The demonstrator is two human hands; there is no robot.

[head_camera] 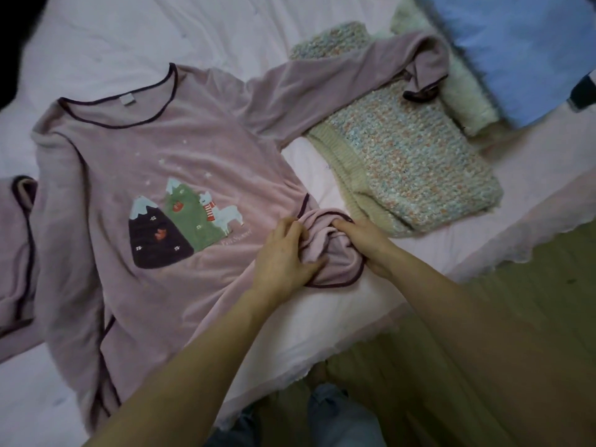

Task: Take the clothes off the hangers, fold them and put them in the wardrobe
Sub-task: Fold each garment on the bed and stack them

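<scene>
Pink top: mauve-pink fleece top (180, 162) with dark piping lies face up on the bed, spread over the left and middle of the scene, neckline toward the far left, hem toward the near side.
Front print: mountains (167, 227), a green tree shape and a small white llama sit on the chest, just left of the hands.
Bunched corner: the right hem corner (335, 250) of the top is gathered into a lump near the bed's near edge.
Left hand: left hand (283, 253) lies on the left side of the lump, fingers curled into the cloth and thumb pressing the fold, so it has hold of the fabric.
Right hand: right hand (364, 240) grips the lump from the right, fingers tucked into the piped edge and closed on it.
Right sleeve: one sleeve (342, 75) stretches far right, its cuff lying on the knitted sweater.
Left sleeve: the other sleeve (16, 253) hangs crumpled at the far left edge.
Knitted sweater: a folded multicolour knit (409, 159) rests on the bed to the right of the top, just beyond the hands.
Fluffy item: a cream fleecy piece (464, 95) lies beyond the knit.
Blue cloth: pale blue fabric (516, 50) sits at the far right corner.
Bed: pink sheet (129, 33) with a frilled edge covers it.
Floor: greenish floor (532, 301) shows at the near right.
</scene>
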